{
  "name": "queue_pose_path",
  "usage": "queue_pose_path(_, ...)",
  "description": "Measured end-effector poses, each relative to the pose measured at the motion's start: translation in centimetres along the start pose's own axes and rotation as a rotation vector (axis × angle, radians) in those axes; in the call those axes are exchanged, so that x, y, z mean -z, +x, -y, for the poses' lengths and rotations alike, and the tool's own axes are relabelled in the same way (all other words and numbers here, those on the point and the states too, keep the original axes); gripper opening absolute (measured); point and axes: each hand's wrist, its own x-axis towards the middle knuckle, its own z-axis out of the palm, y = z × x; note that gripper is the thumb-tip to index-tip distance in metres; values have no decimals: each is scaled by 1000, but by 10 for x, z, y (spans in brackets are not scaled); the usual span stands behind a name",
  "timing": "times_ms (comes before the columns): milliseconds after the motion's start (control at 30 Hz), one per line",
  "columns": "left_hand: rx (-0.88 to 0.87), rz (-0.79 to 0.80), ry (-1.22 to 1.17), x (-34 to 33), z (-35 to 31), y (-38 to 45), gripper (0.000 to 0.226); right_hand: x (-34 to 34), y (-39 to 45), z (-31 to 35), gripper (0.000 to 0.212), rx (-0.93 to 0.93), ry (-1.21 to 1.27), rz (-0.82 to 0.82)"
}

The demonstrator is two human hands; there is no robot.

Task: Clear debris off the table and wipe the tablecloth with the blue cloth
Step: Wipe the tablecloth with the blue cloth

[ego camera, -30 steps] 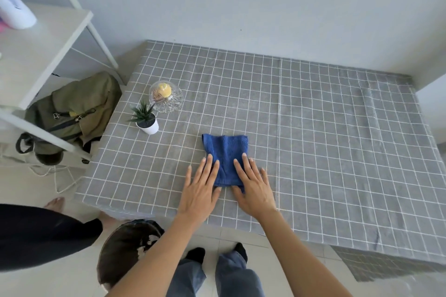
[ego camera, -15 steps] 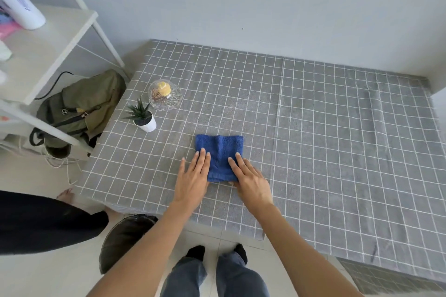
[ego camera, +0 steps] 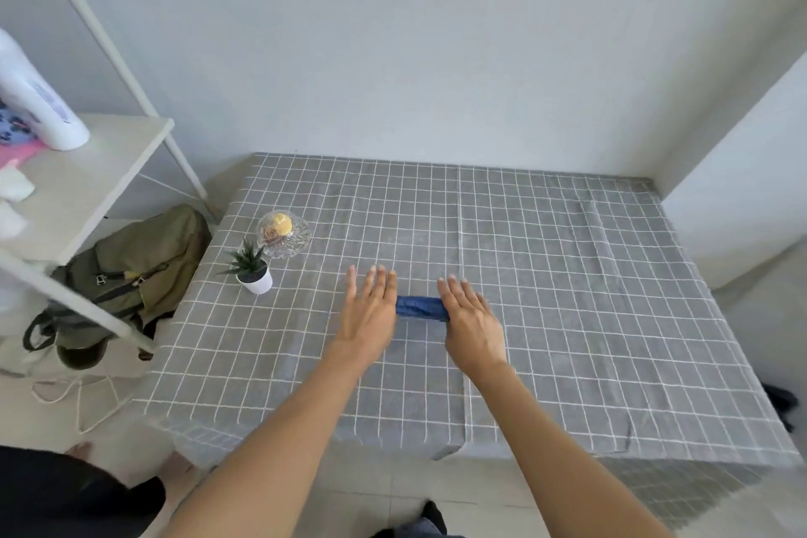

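The blue cloth [ego camera: 421, 307] lies bunched into a narrow strip on the grey checked tablecloth [ego camera: 567, 297], near the table's middle. My left hand [ego camera: 371, 312] lies flat over the cloth's left end, fingers spread and pointing away from me. My right hand [ego camera: 469, 319] lies flat over its right end in the same way. Neither hand curls around the cloth. Only the strip between the two hands shows. I see no loose debris on the tablecloth.
A small potted succulent [ego camera: 253, 271] and a glass dish with a yellow item [ego camera: 283, 232] stand near the table's left edge. A white shelf unit [ego camera: 87, 188] and an olive backpack [ego camera: 139, 262] are on the left. Another person's dark sleeve [ego camera: 65, 494] shows at bottom left.
Both hands have slid away from me across the table, pushing the cloth along. The cloth has gone from a flat square to a narrow bunched strip. The view has tilted upward.
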Motion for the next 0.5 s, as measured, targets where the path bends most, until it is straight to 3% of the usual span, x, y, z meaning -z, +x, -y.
queue_pose_path(300,-187,-66,-31,38,-79,13,60,52,-47,-62,67,-134,-66,-134)
queue_pose_path(500,-249,-56,-51,50,-165,30,59,79,-76,-143,70,-185,-111,-108)
